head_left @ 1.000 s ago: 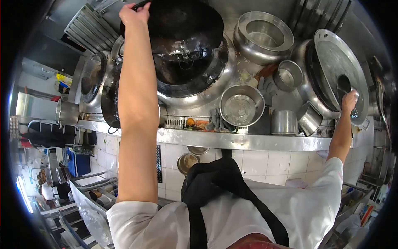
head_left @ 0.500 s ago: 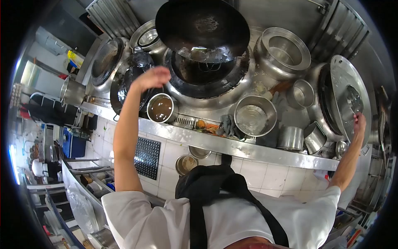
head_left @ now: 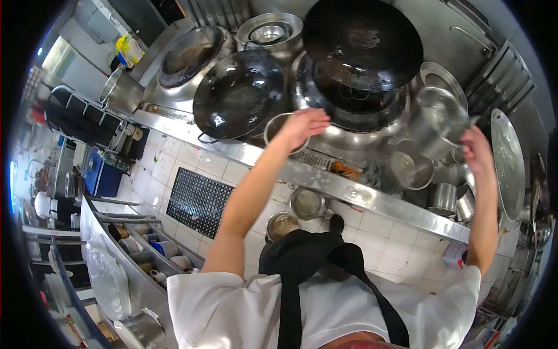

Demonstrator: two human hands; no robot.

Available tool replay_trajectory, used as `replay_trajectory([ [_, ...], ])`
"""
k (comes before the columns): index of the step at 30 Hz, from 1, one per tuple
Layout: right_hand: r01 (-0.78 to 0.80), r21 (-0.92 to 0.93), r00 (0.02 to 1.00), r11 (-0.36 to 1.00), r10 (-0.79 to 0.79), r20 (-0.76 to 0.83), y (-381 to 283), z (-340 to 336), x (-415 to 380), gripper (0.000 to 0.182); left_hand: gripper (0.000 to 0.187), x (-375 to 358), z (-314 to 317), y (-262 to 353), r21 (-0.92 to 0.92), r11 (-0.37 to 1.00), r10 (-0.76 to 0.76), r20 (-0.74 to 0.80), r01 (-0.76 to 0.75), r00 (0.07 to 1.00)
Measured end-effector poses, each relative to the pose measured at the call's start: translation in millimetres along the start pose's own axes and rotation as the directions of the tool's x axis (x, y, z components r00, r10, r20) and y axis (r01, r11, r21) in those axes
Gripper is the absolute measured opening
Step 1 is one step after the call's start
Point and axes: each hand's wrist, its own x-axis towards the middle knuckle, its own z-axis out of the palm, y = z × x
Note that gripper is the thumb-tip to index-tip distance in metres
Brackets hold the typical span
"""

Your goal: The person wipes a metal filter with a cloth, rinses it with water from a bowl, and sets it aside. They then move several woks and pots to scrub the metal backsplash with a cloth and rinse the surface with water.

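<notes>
My left hand [head_left: 305, 129] is open, its fingers stretched out above a small round pot [head_left: 272, 129], which it partly covers. A large black wok [head_left: 238, 96] lies just left of it. Another black wok [head_left: 372, 41] is tilted up behind the middle burner ring [head_left: 308, 96]. My right hand [head_left: 478, 152] has its fingers closed at the edge of a metal pot [head_left: 439, 119], which is blurred and tilted. Below that pot stands another metal pot [head_left: 410, 166]. A large round metal lid or tray [head_left: 507, 163] leans right of my right hand.
The steel counter edge [head_left: 325, 181] runs across in front of me. Small metal pots [head_left: 443, 199] stand at its right. Orange scraps [head_left: 346, 169] lie by the drain grating. On the floor are two pots [head_left: 307, 203] and a black mat [head_left: 199, 203]. Shelves with containers [head_left: 165, 249] stand left.
The view has shifted, so the counter appears farther right. My left hand has moved to the small round pot. My right hand has come away from the large lid or tray to the blurred pot.
</notes>
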Motion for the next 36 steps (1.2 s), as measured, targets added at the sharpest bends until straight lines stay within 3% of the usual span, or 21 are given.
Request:
replay_trajectory([
  [5, -0.021, -0.089, 0.978, 0.996, 0.038, 0.204, 51.4, 251.2, -19.3, 0.018, 0.013, 16.0, -57.3, -21.0, -0.151, 0.988, 0.014, -0.083, -0.026, 0.996],
  [7, 0.020, -0.212, 0.963, 0.977, 0.038, 0.267, 69.5, 331.2, -23.9, 0.015, 0.018, 55.2, -146.5, -59.0, 0.252, 0.899, 0.370, -0.004, -0.357, 0.929],
  [8, 0.083, -0.288, 0.964, 0.954, -0.004, 0.265, 72.9, 369.4, -25.5, 0.012, 0.020, 41.4, -148.6, -40.9, -0.157, 0.984, 0.032, -0.308, -0.084, 0.951],
  [9, 0.184, -0.431, 0.965, 0.883, -0.080, 0.249, 69.9, 404.7, -36.3, 0.014, 0.021, 23.7, -162.3, -21.4, 0.139, 0.988, 0.125, -0.409, -0.074, 0.904],
  [11, 0.259, -0.565, 0.960, 0.784, -0.145, 0.238, 69.6, 465.4, -55.1, 0.017, 0.025, -15.8, -206.3, 14.6, 0.640, 0.769, 0.361, -0.445, 0.009, 0.820],
  [12, 0.395, -0.670, 0.919, 0.628, -0.281, 0.278, 68.5, 490.5, -60.5, 0.020, 0.028, -31.2, -227.7, 30.1, 0.817, 0.575, 0.470, -0.379, 0.050, 0.797],
  [14, 0.560, -0.799, 0.773, 0.221, -0.485, 0.408, 67.2, 526.8, -66.1, 0.026, 0.032, -71.9, -268.3, 35.1, 0.975, 0.063, 0.763, -0.184, 0.211, 0.619],
  [16, 0.624, -0.781, 0.638, 0.005, -0.581, 0.506, 54.0, 547.6, -57.3, 0.024, 0.036, -104.3, -310.5, 32.5, 0.900, -0.184, 0.617, -0.207, 0.395, 0.759],
  [18, 0.579, -0.808, 0.587, -0.108, -0.633, 0.505, 19.4, 539.3, -52.1, 0.020, 0.051, -121.8, -355.7, 30.7, 0.863, -0.425, 0.449, -0.060, 0.272, 0.891],
  [20, 0.487, -0.846, 0.501, -0.217, -0.724, 0.474, -13.6, 496.3, -25.6, 0.024, 0.051, -123.1, -365.8, 44.2, 0.877, -0.429, 0.344, -0.063, 0.216, 0.937],
  [22, 0.349, -0.931, 0.604, -0.105, -0.734, 0.309, -46.7, 428.4, -16.6, 0.018, 0.049, -130.4, -355.4, 81.5, 0.881, -0.434, 0.252, -0.081, 0.187, 0.964],
  [23, 0.320, -0.942, 0.586, -0.097, -0.761, 0.277, -51.3, 379.2, 2.5, 0.020, 0.047, -142.1, -355.9, 93.8, 0.875, -0.459, 0.283, -0.017, 0.151, 0.959],
  [24, 0.219, -0.973, 0.664, 0.074, -0.742, 0.093, -55.8, 331.0, 6.7, 0.029, 0.045, -150.7, -352.0, 117.4, 0.859, -0.498, 0.316, 0.050, 0.121, 0.948],
  [25, 0.179, -0.983, 0.532, 0.030, -0.844, 0.071, -44.0, 260.8, 34.5, 0.041, 0.045, -160.5, -336.3, 146.6, 0.822, -0.560, 0.275, 0.066, 0.104, 0.959],
  [26, 0.057, -0.944, 0.664, 0.325, -0.719, -0.208, -47.2, 197.4, 40.6, 0.045, 0.046, -170.8, -311.4, 175.0, 0.785, -0.613, 0.236, 0.078, 0.086, 0.969],
  [28, 0.078, -0.913, 0.383, 0.401, -0.857, -0.344, -2.6, 25.1, 91.2, 0.049, 0.049, -181.1, -252.5, 235.5, 0.740, -0.668, 0.233, 0.109, 0.078, 0.966],
  [30, -0.061, -0.790, 0.427, 0.610, -0.699, -0.573, 27.6, -128.3, 101.2, 0.052, 0.054, -164.5, -208.9, 290.1, 0.773, -0.634, 0.159, 0.093, 0.030, 0.983],
  [31, 0.070, -0.591, 0.321, 0.804, -0.579, -0.749, 45.7, -179.7, 96.9, 0.049, 0.058, -157.6, -179.3, 317.3, 0.797, -0.601, 0.163, 0.057, 0.053, 0.985],
  [32, 0.057, -0.495, 0.322, 0.867, -0.486, -0.813, 52.0, -216.7, 78.9, 0.046, 0.063, -149.9, -158.4, 340.6, 0.818, -0.570, 0.161, 0.014, 0.081, 0.987],
  [34, 0.226, -0.321, 0.222, 0.920, -0.369, -0.902, 79.5, -290.3, 71.4, 0.048, 0.068, -125.9, -158.4, 390.9, 0.860, -0.500, 0.353, 0.100, 0.098, 0.930],
  [36, 0.327, -0.195, 0.216, 0.925, -0.274, -0.937, 72.9, -297.4, 37.3, 0.048, 0.059, -111.5, -131.0, 417.2, 0.953, -0.247, 0.514, -0.024, 0.175, 0.857],
])
